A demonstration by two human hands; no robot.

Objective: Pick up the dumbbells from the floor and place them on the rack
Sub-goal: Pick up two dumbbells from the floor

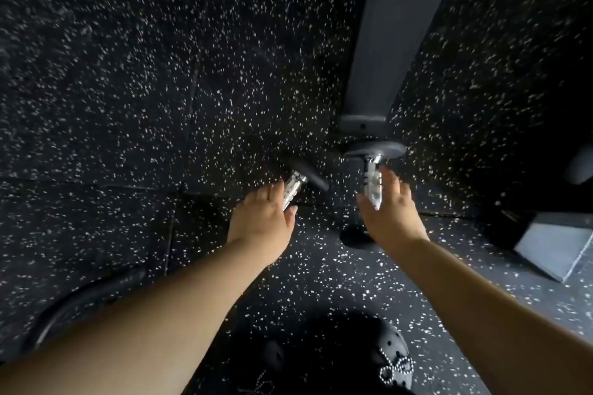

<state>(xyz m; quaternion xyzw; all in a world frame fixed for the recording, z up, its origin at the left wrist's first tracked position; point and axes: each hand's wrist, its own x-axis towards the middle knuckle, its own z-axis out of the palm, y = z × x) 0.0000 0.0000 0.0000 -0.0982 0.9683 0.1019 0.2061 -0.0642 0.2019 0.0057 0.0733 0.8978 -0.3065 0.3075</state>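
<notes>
- Head view: my left hand [263, 218] reaches with fingers spread over the chrome handle of the left dumbbell [296, 181], not closed on it.
- My right hand [390, 212] is open too, just beside the right dumbbell [373, 170].
- Both dumbbells lie on the speckled floor [128, 106], at the grey rack post [394, 32] base.
- Bare floor spreads leftward; a grey plate [555, 244] crowds the right edge.

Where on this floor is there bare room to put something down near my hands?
Widest bare floor lies left of the left hand. A smaller bare patch sits between the forearms. It is crowded ahead: two dumbbells, the grey beam, and the right hand. A grey wedge blocks the right.
</notes>
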